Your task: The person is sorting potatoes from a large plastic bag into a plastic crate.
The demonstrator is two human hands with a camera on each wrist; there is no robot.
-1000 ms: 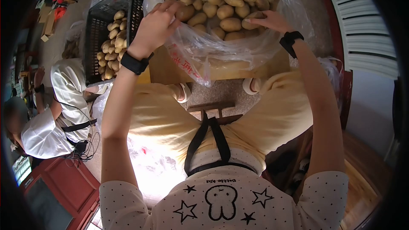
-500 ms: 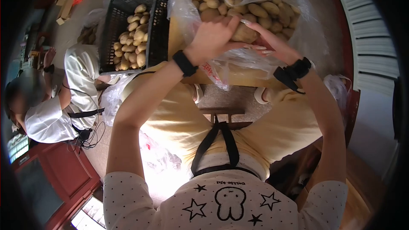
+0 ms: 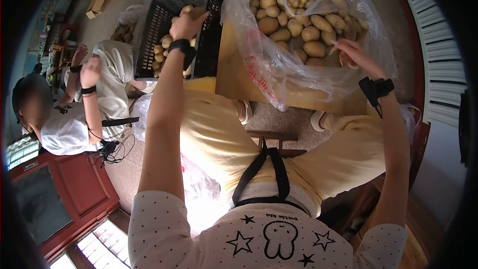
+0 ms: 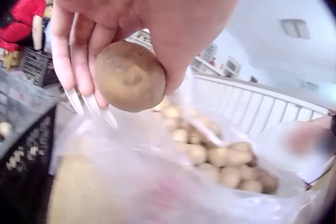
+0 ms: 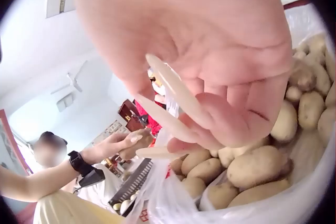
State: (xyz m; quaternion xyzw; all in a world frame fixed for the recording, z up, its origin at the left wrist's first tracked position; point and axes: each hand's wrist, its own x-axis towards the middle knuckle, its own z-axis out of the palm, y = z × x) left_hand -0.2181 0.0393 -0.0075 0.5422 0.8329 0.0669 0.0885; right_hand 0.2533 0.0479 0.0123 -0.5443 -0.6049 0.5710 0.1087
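My left hand [image 3: 186,27] is over the black plastic crate [image 3: 213,30], gripping a brown potato [image 4: 130,78] between thumb and fingers. Inside the crate lies a pile of potatoes [image 3: 158,51], partly hidden by that hand and wrist. At the right side of a clear plastic bag [image 3: 249,45], my right hand [image 3: 354,55] hangs with its fingers loosely curled. The right wrist view shows nothing in its palm [image 5: 210,40]. Many loose potatoes [image 3: 310,33] fill the opened bag, and its film folds down around them.
A yellowish wooden surface [image 3: 231,69] supports the bag, beside the crate. Another person [image 3: 59,124] sits at the left with hands raised. Further off are a sack of potatoes [image 3: 123,34] and a cardboard box [image 3: 98,4]. A ribbed white panel [image 3: 440,50] stands at the right.
Both hands moved from the bag's potatoes to meet around one potato. Then the left hand carried it left over the crate, while the right hand drew back to the right, holding nothing.
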